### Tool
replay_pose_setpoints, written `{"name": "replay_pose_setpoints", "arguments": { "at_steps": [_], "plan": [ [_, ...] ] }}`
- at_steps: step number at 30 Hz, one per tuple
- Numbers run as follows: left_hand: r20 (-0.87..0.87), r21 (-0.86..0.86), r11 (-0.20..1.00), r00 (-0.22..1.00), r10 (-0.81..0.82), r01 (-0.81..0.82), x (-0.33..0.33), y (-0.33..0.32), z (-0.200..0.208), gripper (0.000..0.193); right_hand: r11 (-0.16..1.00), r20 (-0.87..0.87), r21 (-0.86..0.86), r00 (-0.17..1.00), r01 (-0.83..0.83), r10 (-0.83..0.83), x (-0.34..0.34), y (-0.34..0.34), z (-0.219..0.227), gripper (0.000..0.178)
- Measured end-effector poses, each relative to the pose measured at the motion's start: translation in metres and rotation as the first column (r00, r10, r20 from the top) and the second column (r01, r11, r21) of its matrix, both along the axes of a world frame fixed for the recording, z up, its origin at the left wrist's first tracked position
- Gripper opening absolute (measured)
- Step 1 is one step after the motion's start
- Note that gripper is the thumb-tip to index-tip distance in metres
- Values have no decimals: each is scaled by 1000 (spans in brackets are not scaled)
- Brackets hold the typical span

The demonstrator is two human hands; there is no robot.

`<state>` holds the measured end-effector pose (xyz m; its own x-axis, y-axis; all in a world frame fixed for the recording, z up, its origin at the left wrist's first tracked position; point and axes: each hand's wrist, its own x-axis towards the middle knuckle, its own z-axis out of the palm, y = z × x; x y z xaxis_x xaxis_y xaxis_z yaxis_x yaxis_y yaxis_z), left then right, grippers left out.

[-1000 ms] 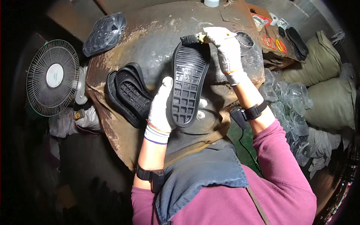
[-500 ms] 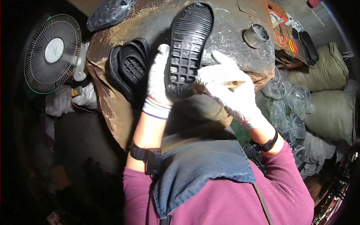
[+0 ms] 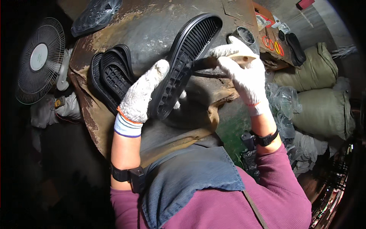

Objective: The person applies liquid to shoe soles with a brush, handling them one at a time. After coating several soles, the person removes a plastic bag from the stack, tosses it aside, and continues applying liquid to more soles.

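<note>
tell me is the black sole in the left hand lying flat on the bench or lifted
Lifted. The left hand holds the black sole tilted above the bench, tread showing.

Orange-red printed carton (image 3: 271, 40) lies upper right beside olive sacks (image 3: 324, 110).

Pretty dim, cluttered workshop here. Rusty, stained bench (image 3: 152, 30) in the middle, a round wire-guard fan (image 3: 38, 61) off to the left. Stuffed green sacks (image 3: 324, 110) and crumpled clear plastic bags (image 3: 284, 105) piled on the right.
</note>
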<state>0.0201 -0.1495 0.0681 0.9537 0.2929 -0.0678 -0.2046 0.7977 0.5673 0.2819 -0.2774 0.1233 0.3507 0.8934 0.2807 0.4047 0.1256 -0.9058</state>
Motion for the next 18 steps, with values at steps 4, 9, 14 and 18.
{"name": "replay_pose_setpoints", "arguments": {
  "at_steps": [4,9,14,18],
  "plan": [
    [-116,-70,994,991,71,-79,10,-5,-7,59,990,195,44,970,136,-142,46,18,-9,26],
    [21,-277,961,1000,-21,26,6,-7,-15,69,969,506,236,842,77,-190,44,29,-9,10],
    [-115,-350,936,993,0,-41,10,-15,-23,67,979,760,205,628,11,-166,39,26,-4,11],
    [21,-475,879,999,-37,42,16,-27,-21,79,944,814,326,521,-43,-258,56,55,0,11]
  ]
}}
